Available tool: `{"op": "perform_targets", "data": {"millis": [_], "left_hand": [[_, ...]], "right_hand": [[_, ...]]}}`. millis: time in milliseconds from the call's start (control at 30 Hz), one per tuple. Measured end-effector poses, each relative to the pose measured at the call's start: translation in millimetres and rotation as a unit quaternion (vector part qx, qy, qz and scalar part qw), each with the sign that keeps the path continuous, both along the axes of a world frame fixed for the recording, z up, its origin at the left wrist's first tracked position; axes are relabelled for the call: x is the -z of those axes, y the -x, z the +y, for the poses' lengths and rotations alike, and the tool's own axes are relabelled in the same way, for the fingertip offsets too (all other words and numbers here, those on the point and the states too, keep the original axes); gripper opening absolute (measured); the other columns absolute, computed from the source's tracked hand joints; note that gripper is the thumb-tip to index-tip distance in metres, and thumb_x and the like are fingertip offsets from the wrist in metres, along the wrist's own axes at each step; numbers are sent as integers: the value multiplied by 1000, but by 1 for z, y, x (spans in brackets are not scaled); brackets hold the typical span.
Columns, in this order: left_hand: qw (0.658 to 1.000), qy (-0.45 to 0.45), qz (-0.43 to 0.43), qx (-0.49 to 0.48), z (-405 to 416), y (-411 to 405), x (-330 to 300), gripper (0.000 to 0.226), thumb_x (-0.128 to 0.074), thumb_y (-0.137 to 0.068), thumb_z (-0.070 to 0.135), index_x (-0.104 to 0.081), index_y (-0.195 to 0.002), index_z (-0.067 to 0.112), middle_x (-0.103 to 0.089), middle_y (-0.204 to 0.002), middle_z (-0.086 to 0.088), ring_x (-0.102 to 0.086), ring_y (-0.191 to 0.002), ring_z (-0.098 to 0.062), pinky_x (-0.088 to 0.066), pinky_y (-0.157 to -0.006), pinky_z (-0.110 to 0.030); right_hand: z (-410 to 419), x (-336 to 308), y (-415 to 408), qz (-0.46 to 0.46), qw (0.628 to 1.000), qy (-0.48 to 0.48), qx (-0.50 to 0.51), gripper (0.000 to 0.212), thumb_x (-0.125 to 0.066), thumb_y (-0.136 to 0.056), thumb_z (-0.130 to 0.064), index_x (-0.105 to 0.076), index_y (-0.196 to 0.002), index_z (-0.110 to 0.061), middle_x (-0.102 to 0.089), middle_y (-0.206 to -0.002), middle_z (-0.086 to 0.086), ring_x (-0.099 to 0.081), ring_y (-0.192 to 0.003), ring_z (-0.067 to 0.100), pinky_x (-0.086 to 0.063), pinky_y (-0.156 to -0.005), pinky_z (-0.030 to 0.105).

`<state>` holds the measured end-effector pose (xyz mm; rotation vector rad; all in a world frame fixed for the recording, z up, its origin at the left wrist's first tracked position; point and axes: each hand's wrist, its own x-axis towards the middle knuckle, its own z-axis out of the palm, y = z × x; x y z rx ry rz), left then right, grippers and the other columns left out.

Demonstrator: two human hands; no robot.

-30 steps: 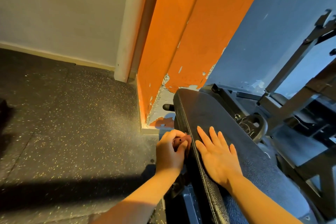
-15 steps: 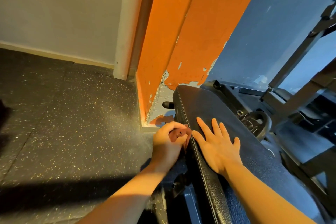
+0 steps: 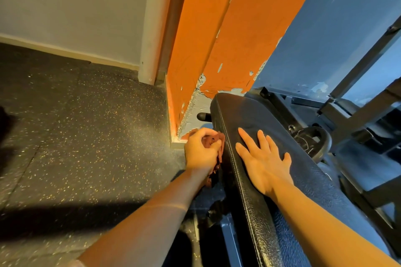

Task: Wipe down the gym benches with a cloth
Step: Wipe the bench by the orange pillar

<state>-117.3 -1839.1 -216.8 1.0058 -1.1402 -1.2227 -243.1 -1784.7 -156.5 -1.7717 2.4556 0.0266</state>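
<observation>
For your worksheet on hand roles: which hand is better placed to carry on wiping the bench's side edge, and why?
The left hand. It grips the cloth against the side edge of the bench. The right hand lies flat on the top, holding nothing.

No legible text, label, brand, number or sign anywhere in frame: none on the black padded table (image 3: 280,136) at centre right, the orange wall (image 3: 227,39) above it, or the speckled floor (image 3: 86,136) at left.
</observation>
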Motion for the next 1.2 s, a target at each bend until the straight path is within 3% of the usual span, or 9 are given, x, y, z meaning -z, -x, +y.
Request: {"op": "perform_targets", "data": {"millis": [133, 267, 333, 433, 667, 800, 933, 1067, 1200], "left_hand": [[994, -9, 66, 89, 30, -12, 12, 16, -64, -83, -10, -63, -86, 6, -69, -78, -2, -66, -72, -8, -50, -65, -17], [999, 5, 31, 16, -10, 1, 5, 34, -60, -83, -14, -59, -81, 20, -68, -91, -7, -66, -86, -13, -49, -77, -20], [1000, 1, 12, -8, -24, 10, 4, 38, -58, -84, -13, -57, -80, 24, -68, -94, -8, -65, -85, -16, -49, -70, -17], [999, 35, 30, 4, -12, 12, 13, 41, -53, -81, -20, -56, -79, 21, -67, -92, -11, -61, -68, -7, -46, -61, -17], [997, 4, 48, -58, -50, 21, -3, 41, -57, -84, -14, -58, -76, 26, -68, -90, -1, -65, -90, -15, -52, -78, -28], [997, 40, 66, 0, -27, 14, 8, 33, -60, -82, -16, -63, -84, 16, -69, -95, 5, -67, -91, -8, -54, -81, -22], [997, 55, 32, -39, -58, 13, 0, 29, -66, -83, -6, -63, -84, 23, -66, -87, 9, -63, -81, 3, -48, -71, -12], [993, 89, -34, -67, -74, 18, 4, 20, -69, -84, 6, -60, -92, 22, -65, -95, 2, -62, -93, -12, -48, -82, -24], [978, 190, -88, -24, -48, 7, 21, 28, -65, -87, 7, -64, -113, 17, -64, -111, 2, -58, -103, -6, -44, -88, -14]], "right_hand": [[-3, -1, 2, -8, 1000, -2, -1, 50, -14, -96, -61, 3, -143, -60, 6, -162, -3, 9, -148, 18, 1, -114, 60], [-6, 0, 3, 2, 1000, 0, -5, 50, -14, -96, -61, 3, -143, -60, 5, -162, -3, 7, -148, 19, 0, -114, 61], [-8, 0, 4, 0, 1000, 1, -5, 50, -14, -96, -61, 3, -143, -60, 6, -162, -3, 8, -148, 19, 0, -114, 61], [-8, 0, 4, -1, 1000, 8, -5, 50, -14, -96, -62, 2, -143, -61, 5, -162, -3, 7, -148, 18, -1, -115, 61], [-11, 1, 5, 15, 1000, 2, -11, 51, -12, -95, -61, 5, -144, -59, 5, -162, -2, 7, -148, 20, -2, -115, 61], [-11, 1, 6, 24, 1000, 0, -18, 52, -11, -94, -62, 7, -143, -58, 6, -162, -1, 7, -148, 21, -3, -115, 61], [-13, 1, 7, 24, 999, -1, -22, 53, -10, -93, -62, 9, -143, -58, 6, -162, 0, 7, -148, 21, -3, -115, 61], [-14, 0, 8, 19, 999, -4, -26, 54, -9, -93, -63, 8, -143, -58, 6, -162, -1, 9, -148, 20, -2, -115, 61], [-14, 0, 9, 22, 999, -3, -28, 54, -7, -92, -64, 10, -143, -58, 8, -162, -1, 9, -148, 21, -1, -116, 60]]}}
